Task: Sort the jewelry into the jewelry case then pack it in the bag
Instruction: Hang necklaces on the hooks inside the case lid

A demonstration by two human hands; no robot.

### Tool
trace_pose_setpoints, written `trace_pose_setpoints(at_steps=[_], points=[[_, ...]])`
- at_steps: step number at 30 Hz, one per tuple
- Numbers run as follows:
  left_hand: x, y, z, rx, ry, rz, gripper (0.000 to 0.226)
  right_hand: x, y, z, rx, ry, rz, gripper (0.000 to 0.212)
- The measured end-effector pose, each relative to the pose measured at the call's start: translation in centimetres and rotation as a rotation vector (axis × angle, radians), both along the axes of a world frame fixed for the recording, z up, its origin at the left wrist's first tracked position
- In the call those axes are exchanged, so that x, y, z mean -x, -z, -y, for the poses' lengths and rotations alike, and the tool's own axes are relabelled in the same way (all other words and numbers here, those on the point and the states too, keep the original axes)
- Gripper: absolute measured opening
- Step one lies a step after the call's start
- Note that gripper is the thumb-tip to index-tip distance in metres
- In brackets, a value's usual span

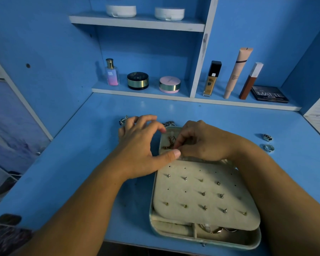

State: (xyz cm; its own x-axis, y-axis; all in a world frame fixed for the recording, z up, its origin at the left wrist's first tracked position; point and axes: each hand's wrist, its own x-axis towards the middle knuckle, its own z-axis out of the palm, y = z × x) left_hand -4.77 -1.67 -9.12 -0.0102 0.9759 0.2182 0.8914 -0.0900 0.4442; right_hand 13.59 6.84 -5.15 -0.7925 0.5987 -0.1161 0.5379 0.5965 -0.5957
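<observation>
Head view: right hand [198, 143] pinches gold chain [168, 143] inside jewelry case [229, 242] lid pocket, likely laying it flat, untangled. Left hand [140, 145] spread wide, holding nothing, thumb pressing lid's near edge, apparently steadying case. Earring panel [201, 191] lies over case tray, studs pinned. Two silver rings [269, 148] right of case, another ring [123, 121] beyond its far-left corner, unsorted. Bag not in view.

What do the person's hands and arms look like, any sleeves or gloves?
The left hand and right hand are bare: no gloves, and no watch or bracelet at the wrists. The forearms show no sleeves.
</observation>
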Motion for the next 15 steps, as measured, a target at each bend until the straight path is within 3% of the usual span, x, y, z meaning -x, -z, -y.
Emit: trace_pose_setpoints(at_steps=[3,7,11,15], points=[[0.8,0.0,0.4,0.036,-0.094,-0.031,0.059,0.1,0.5,-0.1,-0.036,0.009,0.022,0.006],[2.0,0.6,2.0,0.207,-0.196,-0.265,0.058,0.1,1.0,-0.3,-0.047,0.015,0.003,0.005],[1.9,1.6,3.6,0.234,-0.142,-0.271,0.079,0.2,1.0,-0.2,-0.089,0.041,0.012,0.008],[1.6,2.1,3.3,0.171,-0.141,-0.29,0.08,0.6,-0.1,0.3,-0.189,-0.001,0.115,0.015]])
